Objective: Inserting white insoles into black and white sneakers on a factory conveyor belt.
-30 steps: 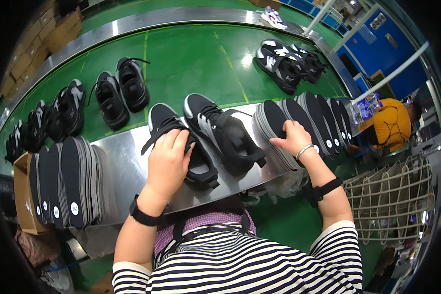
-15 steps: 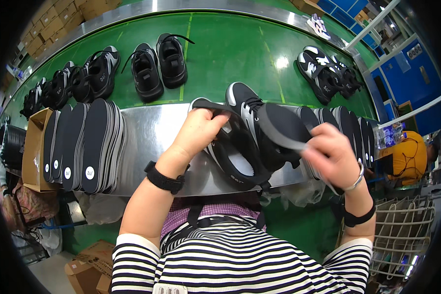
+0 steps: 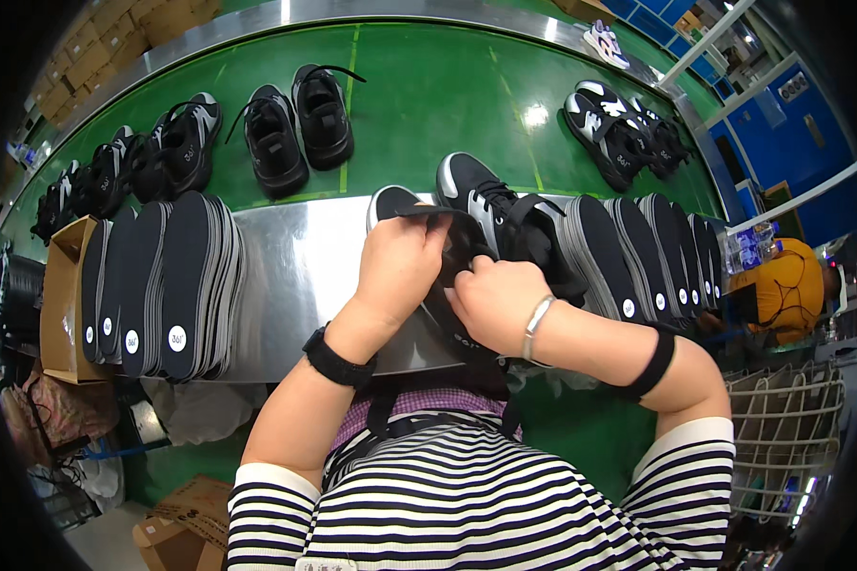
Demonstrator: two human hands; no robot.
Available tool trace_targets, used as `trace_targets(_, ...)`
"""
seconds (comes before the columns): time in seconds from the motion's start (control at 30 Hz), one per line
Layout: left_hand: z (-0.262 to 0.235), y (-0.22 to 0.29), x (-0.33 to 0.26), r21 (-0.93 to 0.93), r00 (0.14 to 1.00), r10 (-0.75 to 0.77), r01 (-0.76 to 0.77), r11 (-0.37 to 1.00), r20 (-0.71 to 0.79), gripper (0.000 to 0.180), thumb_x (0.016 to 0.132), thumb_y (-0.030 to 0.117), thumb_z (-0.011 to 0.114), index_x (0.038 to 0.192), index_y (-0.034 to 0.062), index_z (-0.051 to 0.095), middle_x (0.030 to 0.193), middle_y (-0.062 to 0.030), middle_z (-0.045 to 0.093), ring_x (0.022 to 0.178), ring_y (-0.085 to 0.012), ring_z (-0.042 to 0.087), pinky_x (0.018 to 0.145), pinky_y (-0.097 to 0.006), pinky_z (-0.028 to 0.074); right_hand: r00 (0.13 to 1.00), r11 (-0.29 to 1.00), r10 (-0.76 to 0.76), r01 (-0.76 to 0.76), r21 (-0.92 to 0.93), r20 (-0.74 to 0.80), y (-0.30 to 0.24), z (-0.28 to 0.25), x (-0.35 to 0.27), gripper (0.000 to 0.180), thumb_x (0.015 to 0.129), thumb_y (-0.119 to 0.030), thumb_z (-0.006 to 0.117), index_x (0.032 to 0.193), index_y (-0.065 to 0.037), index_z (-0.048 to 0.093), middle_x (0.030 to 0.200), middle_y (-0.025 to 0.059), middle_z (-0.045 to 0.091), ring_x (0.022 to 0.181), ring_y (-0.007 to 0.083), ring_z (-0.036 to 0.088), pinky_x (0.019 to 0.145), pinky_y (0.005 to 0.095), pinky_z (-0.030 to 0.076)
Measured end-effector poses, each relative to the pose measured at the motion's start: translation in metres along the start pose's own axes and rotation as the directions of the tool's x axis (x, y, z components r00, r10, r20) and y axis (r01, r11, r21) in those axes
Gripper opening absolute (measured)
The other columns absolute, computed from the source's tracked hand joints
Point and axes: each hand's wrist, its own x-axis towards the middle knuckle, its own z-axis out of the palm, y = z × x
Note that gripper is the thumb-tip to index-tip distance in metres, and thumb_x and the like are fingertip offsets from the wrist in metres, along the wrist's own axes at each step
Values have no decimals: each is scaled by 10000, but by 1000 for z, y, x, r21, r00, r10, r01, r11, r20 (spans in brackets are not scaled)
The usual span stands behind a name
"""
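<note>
My left hand [image 3: 400,266] is closed on the raised tongue of a black sneaker [image 3: 388,202] with a silver toe, on the metal ledge before me. My right hand [image 3: 501,303] is at the same sneaker's opening, fingers bent and pinched around a dark insole that is mostly hidden by the hand and shoe. Just right of it stands a second black sneaker [image 3: 471,184] with silver toe and black laces, its heel toward me. Stacked dark insoles [image 3: 595,252] lean close to its right side.
More insole stacks [image 3: 195,276] stand at left beside an open cardboard box [image 3: 67,309]. Several black sneakers [image 3: 319,119] sit on the green belt [image 3: 428,95], with others [image 3: 605,138] at far right. A wire basket [image 3: 786,438] is at lower right.
My right hand has swung left with the insole, from beside the second sneaker into the first sneaker's opening. The stacks at right are now uncovered. My left hand still holds the tongue.
</note>
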Motion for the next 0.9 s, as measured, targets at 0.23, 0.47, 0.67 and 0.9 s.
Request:
trace_targets(0.23,4,3,-1,130,995,87,-79,988,-56,193,810,171,505,764,3,587,669,-171,578,621,-350,557,574,-386,450,999,990,2,5,-141,48,20,-29,-58,357,710,-376,613,744,-31,526,660,98,544,682,269,592,556,365,458)
trace_targets(0.47,-7,9,-11,110,991,52,-39,993,-122,180,805,156,501,726,19,588,615,-146,576,561,-335,556,528,-389,452,991,977,-136,132,-168,-13,4,-13,-30,99,671,-128,574,703,-40,607,744,112,585,719,254,592,601,362,476)
trace_targets(0.67,-10,4,-18,72,992,50,-42,996,-113,185,812,149,499,721,-1,558,586,-143,565,541,-328,551,508,-384,442,935,991,-131,132,21,328,-2,14,38,185,656,-58,544,795,-5,654,791,212,618,776,304,614,662,361,494)
trace_targets(0.9,-7,-5,-18,58,992,46,-39,998,-118,183,813,148,501,731,-9,546,578,-144,559,533,-326,546,495,-384,434,805,958,-101,237,-161,585,-5,16,42,269,641,-63,613,906,-39,654,906,143,632,861,232,614,709,321,491)
